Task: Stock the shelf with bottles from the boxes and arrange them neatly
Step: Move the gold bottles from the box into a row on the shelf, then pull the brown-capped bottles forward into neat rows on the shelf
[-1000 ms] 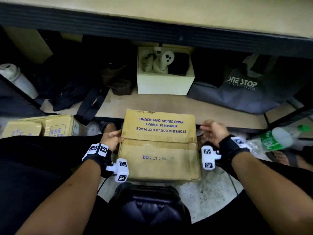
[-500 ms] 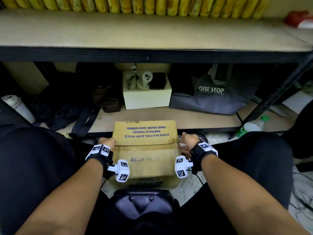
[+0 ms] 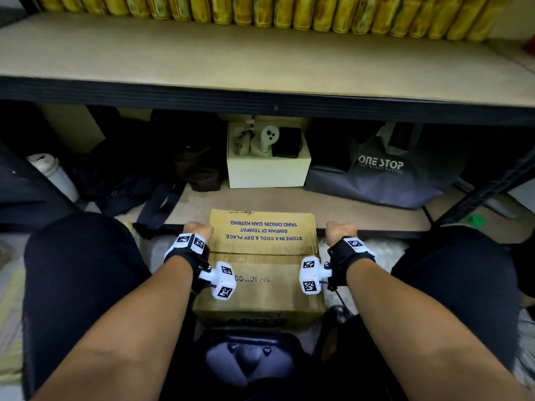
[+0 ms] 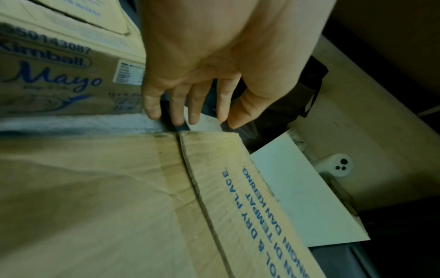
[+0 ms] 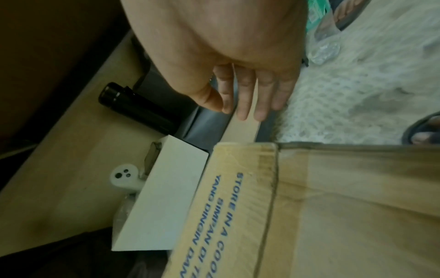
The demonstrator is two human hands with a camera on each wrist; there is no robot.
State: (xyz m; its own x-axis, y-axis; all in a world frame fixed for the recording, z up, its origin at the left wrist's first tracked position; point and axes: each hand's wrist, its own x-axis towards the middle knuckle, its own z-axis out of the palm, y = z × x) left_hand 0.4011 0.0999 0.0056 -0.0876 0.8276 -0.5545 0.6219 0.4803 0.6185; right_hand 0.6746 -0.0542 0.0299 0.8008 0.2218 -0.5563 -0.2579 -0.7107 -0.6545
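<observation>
Floor [image 3: 376, 250]; box [image 3: 262, 256] between open hands [image 3: 199, 228].

Above our hands [image 3: 198, 230] we see the upper shelf board [image 3: 260, 62] carrying a row of yellow bottles [image 3: 260, 10]. Just beyond our fingers, the lower board [image 3: 260, 199] bears a white box [image 3: 267, 172], a grey bag [image 3: 385, 180] and dark bags [image 3: 130, 175].

Between your knees sits the closed carton [image 3: 262, 256], with your left hand [image 3: 199, 228] and right hand [image 3: 340, 230] at its sides. Behind it, on the low shelf board [image 3: 362, 211], an open box [image 3: 267, 169] stands left of a bag [image 3: 385, 180].
</observation>
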